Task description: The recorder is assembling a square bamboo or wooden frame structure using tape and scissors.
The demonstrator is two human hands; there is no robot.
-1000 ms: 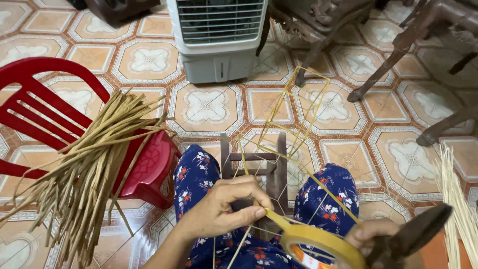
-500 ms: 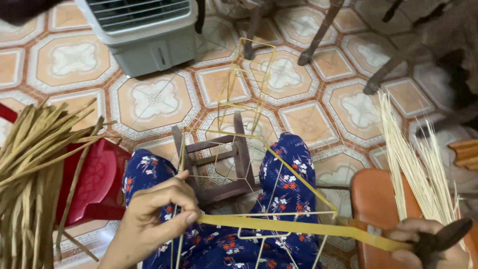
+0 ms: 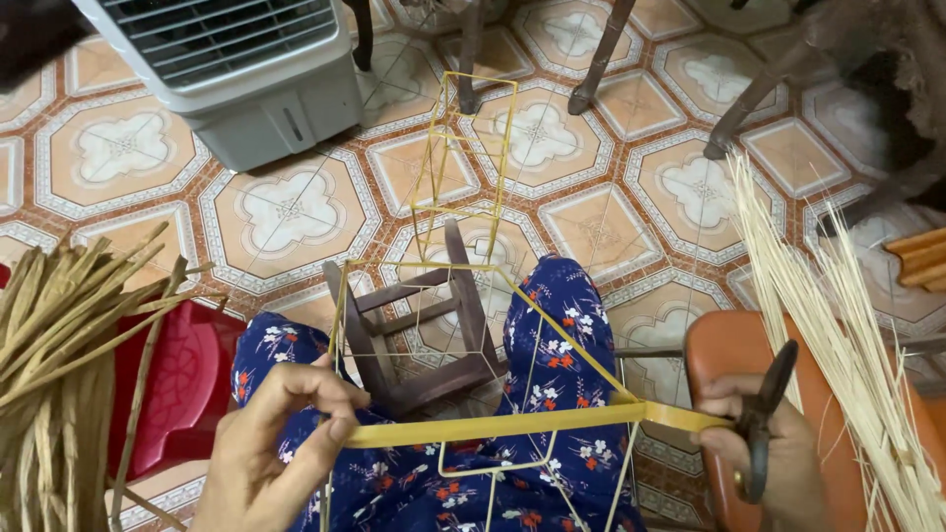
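Observation:
My left hand point(image 3: 268, 443) pinches one end of a flat yellow strip point(image 3: 493, 424) against a thin yellow wire frame point(image 3: 463, 187) that rests across my lap. The strip runs taut to the right, to my right hand point(image 3: 764, 453). That hand grips the strip's other end together with dark scissors point(image 3: 764, 409), whose blades point up. My legs in blue flowered trousers point(image 3: 557, 335) lie under the frame, on either side of a small dark wooden stool point(image 3: 424, 335).
A red plastic chair point(image 3: 168, 384) at the left carries a bundle of thick bamboo strips point(image 3: 54, 345). Thin pale splints point(image 3: 838, 325) lie over an orange seat point(image 3: 724, 345) at the right. A grey fan cooler point(image 3: 236, 69) and chair legs point(image 3: 601, 59) stand on the tiled floor ahead.
The view has swung right and down. My right hand has drawn the yellow strip out further to the right, now nearly straight and level. My left hand stays at the frame.

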